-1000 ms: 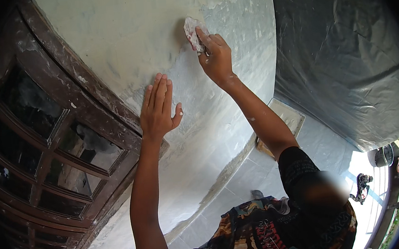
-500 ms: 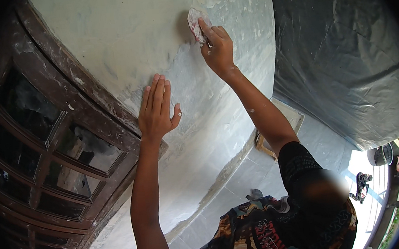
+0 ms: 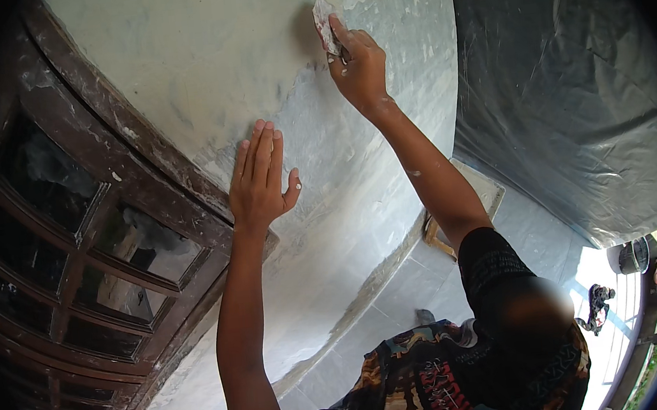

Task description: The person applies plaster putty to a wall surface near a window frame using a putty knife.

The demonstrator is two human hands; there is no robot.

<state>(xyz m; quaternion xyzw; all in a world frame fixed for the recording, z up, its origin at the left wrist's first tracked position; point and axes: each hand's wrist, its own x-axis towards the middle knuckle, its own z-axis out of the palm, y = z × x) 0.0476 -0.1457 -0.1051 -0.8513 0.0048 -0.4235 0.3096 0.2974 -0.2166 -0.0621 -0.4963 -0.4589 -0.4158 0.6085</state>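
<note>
My left hand (image 3: 259, 189) lies against the wall (image 3: 184, 69), its fingers stretched out and its thumb apart, holding nothing. Farther up and to the right, my right hand (image 3: 360, 73) grips a putty scraper (image 3: 323, 22), a flat whitish piece smeared with filler and reddish along one edge. The index finger is stretched along the scraper's face, and the other fingers are curled. Its blade is at the wall surface, where a cream coat borders a greyish, patchy area. White specks dot my right hand and forearm.
A brown wooden frame with glass panes (image 3: 140, 245) runs along the left. Dark plastic sheeting (image 3: 561, 99) hangs at the right. Below are grey floor tiles (image 3: 384, 309), a wooden-edged board (image 3: 479, 188) behind my right arm, and a dark bucket (image 3: 632, 256) at far right.
My right hand has slid a little upward along the wall with the scraper. My left hand stays nearly where it was.
</note>
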